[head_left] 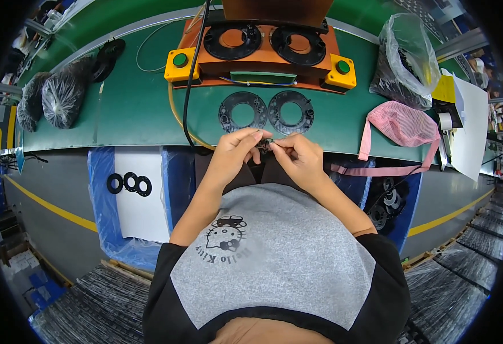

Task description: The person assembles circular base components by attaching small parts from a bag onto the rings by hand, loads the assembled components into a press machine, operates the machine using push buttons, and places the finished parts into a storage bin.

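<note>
- My grey shirt front (280, 246) is nearest, the black sleeves (386, 275) at its sides
- My left hand (235, 150) has its thumb and forefinger pinched narrow on a small dark part (266, 144)
- My right hand (300, 157) grips that same part from the other side, fingertips drawn close together
- The part sits between my 2 hands, at the front edge of the green table (131, 117) (too small and covered for me to tell its shape)
- Below the table on my left, a box lined with blue plastic (98, 206) has a white sheet (141, 215) with 3 small black rings (109, 184) on it
- Below on my right, a blue bin (409, 209) contains dark parts
- Just beyond my fingers, 2 large dark rings (226, 112) lie flat, side by side
- To their right is a pink mesh item (403, 123) with straps
- Farther back, an orange fixture (214, 69) bears 2 more black rings (312, 55), between 2 yellow boxes (174, 74), each with 1 green button (343, 67)
- Well to its right stands a clear bag (403, 60) of dark pieces; well to its left lie wrapped dark bundles (62, 100)
</note>
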The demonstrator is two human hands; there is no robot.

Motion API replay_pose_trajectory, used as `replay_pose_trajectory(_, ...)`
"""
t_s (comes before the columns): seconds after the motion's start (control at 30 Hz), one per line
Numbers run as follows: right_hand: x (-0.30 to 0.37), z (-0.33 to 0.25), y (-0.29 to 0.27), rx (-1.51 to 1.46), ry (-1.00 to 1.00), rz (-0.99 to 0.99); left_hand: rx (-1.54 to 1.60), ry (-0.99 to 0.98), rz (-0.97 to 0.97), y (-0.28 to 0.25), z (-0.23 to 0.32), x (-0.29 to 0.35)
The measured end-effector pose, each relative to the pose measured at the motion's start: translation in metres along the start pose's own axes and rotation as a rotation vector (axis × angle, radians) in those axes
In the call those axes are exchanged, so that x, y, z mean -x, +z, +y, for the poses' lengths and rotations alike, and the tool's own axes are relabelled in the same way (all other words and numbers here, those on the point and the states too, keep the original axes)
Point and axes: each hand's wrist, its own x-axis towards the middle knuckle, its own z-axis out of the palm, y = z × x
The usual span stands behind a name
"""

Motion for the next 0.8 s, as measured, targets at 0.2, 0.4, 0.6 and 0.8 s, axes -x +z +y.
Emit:
replay_pose_trajectory(0.2, 0.0, -0.007, -0.001, -0.041, 0.03, -0.069, 0.094, 0.025, -0.044, -0.005, -0.006, 0.004)
replay_pose_trajectory(0.4, 0.004, 0.001, -0.001, -0.317, 0.254, -0.062, 0.425, -0.053, -0.168, -0.007, -0.006, 0.003)
replay_pose_trajectory(0.6, 0.007, 0.007, 0.007, -0.167, -0.001, 0.059, 0.721, -0.099, -0.245, -0.006, -0.021, 0.001)
replay_pose_trajectory(0.8, 0.007, 0.008, 0.01, -0.186, 0.04, 0.087, 0.864, -0.114, -0.279, -0.002, -0.023, -0.001)
